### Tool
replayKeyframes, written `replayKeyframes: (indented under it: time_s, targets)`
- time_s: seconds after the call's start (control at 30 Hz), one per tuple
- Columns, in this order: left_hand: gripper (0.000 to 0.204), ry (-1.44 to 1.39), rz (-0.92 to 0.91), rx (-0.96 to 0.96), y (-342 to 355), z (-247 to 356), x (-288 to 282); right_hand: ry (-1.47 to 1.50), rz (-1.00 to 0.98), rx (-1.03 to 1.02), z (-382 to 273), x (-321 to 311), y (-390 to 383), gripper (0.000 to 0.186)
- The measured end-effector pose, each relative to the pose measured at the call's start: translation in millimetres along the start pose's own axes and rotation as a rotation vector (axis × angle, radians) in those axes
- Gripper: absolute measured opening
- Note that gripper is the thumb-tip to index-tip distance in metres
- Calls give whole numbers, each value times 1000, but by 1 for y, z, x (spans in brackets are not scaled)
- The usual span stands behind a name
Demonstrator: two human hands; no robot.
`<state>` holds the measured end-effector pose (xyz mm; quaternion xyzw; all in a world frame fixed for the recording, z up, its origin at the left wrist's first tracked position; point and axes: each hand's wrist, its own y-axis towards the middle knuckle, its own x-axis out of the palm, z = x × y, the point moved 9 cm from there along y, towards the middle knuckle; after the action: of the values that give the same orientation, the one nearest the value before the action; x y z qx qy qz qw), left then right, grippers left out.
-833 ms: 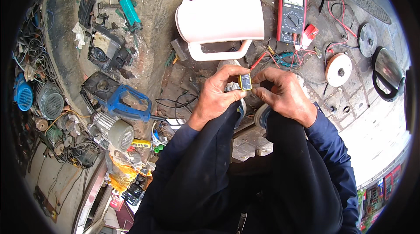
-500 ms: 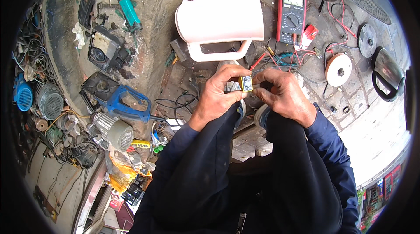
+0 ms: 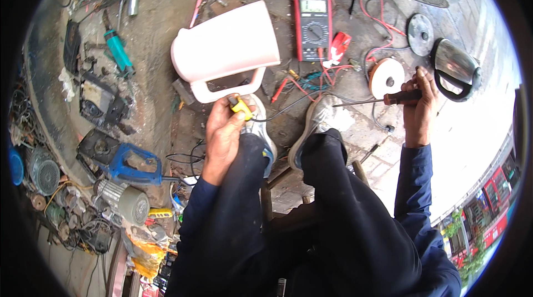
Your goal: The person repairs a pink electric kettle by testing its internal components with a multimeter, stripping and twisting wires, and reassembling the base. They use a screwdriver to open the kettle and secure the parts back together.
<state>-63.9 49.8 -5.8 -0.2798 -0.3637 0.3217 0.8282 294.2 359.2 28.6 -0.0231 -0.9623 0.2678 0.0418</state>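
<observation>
Change: a moment earlier both hands were together over the small yellow part (image 3: 241,107), close in front of the knees; now they are well apart.
Left hand (image 3: 222,133): closed around the small yellow part, held above the left knee, just below the handle of the pink plastic jug (image 3: 225,50).
Right hand (image 3: 419,105): moved out to the right and closed around the dark handle of a screwdriver (image 3: 383,98), whose thin shaft points left, toward the shoes.
Meaning: it seems the person has just fetched the tool, and the part waits in the left hand.
Nearby: a red multimeter (image 3: 312,26) with its red wires lies beyond the jug; a black kettle (image 3: 455,69) stands just beside the right hand.
</observation>
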Motion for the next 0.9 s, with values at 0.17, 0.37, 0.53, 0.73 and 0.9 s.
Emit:
replayKeyframes:
  time_s: [0.17,0.37,0.53,0.73,0.9]
  targets:
    - [44,24,39,-35,-1,-4,-8,190,274,210,50,-94,-6,12]
    - [37,113,73,-23,-2,-6,-14,396,238,386,107,-94,-12,12]
    - [36,135,66,-13,-1,-8,-21,413,295,430,137,-115,-10,10]
    - [38,124,88,-40,-4,-11,-28,583,540,439,177,-183,-27,7]
    - [37,123,91,-42,-3,-12,-25,537,697,492,210,-217,-67,10]
